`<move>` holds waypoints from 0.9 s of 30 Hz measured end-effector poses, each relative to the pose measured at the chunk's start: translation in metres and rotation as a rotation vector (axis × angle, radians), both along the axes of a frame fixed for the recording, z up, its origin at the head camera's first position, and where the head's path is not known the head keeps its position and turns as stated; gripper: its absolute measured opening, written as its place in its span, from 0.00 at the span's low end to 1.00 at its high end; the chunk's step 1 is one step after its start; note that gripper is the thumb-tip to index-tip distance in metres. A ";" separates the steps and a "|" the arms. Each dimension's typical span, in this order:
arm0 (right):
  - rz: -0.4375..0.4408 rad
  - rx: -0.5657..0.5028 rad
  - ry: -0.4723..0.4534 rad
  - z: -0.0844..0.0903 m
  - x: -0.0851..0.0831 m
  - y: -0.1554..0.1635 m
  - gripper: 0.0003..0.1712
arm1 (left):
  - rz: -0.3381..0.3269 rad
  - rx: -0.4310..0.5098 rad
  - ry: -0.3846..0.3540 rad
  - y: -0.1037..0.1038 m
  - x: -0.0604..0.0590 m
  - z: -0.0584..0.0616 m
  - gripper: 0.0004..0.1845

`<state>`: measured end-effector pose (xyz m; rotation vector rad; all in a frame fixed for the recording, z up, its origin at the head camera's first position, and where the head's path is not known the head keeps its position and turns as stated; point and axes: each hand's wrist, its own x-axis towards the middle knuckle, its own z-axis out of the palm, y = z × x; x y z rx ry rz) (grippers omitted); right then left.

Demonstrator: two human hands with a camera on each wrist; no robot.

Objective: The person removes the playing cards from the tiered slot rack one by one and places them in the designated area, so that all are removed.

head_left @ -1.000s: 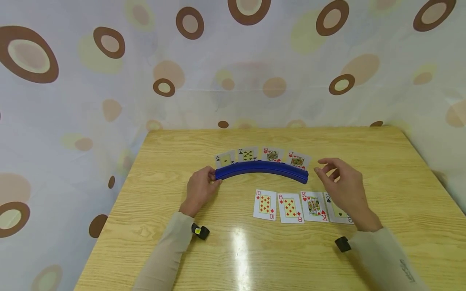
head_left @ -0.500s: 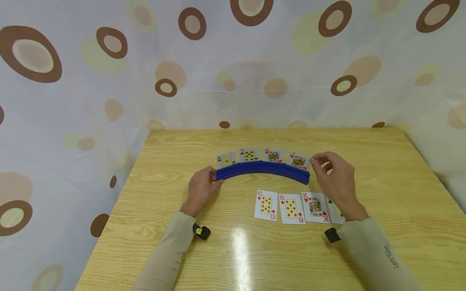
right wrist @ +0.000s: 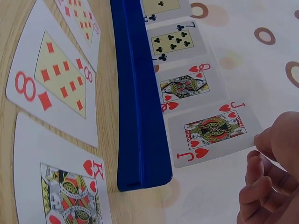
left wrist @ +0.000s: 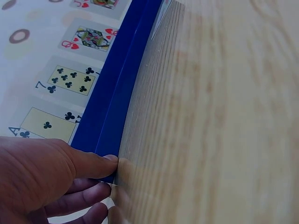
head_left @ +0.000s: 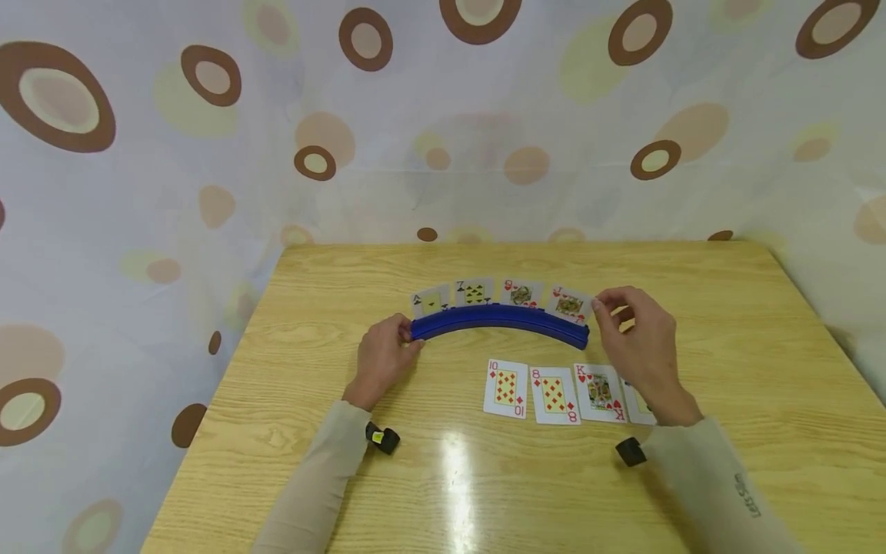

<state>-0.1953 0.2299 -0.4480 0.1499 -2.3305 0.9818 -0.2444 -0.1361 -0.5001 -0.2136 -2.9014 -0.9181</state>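
A curved blue playing card holder (head_left: 494, 316) stands on the table with a row of cards upright in its slot. From left to right these are the ace of clubs (head_left: 431, 302), seven of clubs (head_left: 474, 292), queen of hearts (head_left: 521, 294) and jack of hearts (head_left: 569, 305). My left hand (head_left: 381, 358) grips the holder's left end, thumb on its front face in the left wrist view. At the other end, my right hand (head_left: 640, 338) pinches the outer top corner of the jack, whose lower edge meets the holder.
Face up in front of the holder lie the ten of diamonds (head_left: 505, 388), eight of diamonds (head_left: 554, 395) and king of hearts (head_left: 600, 392). Beside the king, a black-suited card (head_left: 638, 406) is partly hidden under my right forearm. A patterned sheet (head_left: 443, 200) hangs behind the table.
My right hand has come left from beside the holder to the jack's corner and now pinches it. The jack leans slightly further right. My left hand has stayed on the holder.
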 end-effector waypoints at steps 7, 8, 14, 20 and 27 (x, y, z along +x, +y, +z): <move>0.018 -0.031 -0.028 0.004 0.011 -0.009 0.08 | 0.002 0.003 -0.018 0.000 0.000 0.001 0.15; 0.030 -0.037 -0.032 0.004 0.013 -0.010 0.08 | 0.002 0.002 -0.021 0.000 0.000 0.001 0.15; 0.085 -0.069 -0.085 0.003 0.027 -0.017 0.06 | -0.006 0.005 -0.009 -0.001 0.000 0.001 0.15; 0.137 -0.033 -0.155 0.001 0.038 -0.022 0.03 | -0.005 0.006 -0.006 -0.001 0.000 0.001 0.15; 0.189 -0.016 -0.214 -0.007 0.052 -0.032 0.03 | -0.008 0.008 -0.012 -0.001 0.000 0.000 0.16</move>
